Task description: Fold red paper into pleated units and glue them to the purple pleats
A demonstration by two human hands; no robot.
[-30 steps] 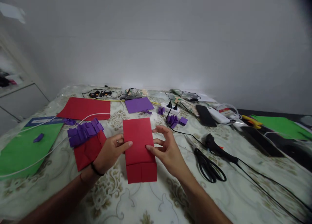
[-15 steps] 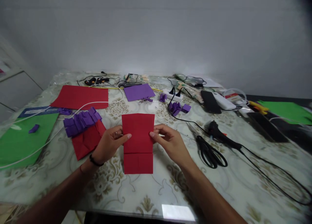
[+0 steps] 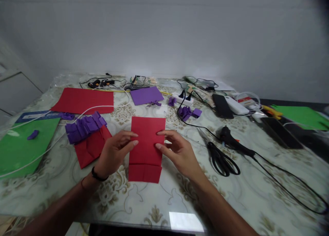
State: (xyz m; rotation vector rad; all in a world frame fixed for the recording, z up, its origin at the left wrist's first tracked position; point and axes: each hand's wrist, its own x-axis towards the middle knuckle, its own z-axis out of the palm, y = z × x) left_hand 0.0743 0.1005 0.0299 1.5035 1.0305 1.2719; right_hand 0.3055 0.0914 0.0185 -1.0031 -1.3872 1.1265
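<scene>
Scissors lie right of the folded paper; a power strip sits behind, toward the worktop's back edge.

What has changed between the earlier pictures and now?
The left hand and right hand each brought a forefinger onto the front of the folded red paper, where only thumbs lay before. Neither hand visibly let go. The scissors and purple pleated strip stayed put.

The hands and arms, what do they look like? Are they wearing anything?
They're a person's, with no gloves and no sleeves showing. At the wrist of the left hand is a black band, and a thin reddish cord goes around the left forearm. The right hand and right forearm show nothing worn.
</scene>
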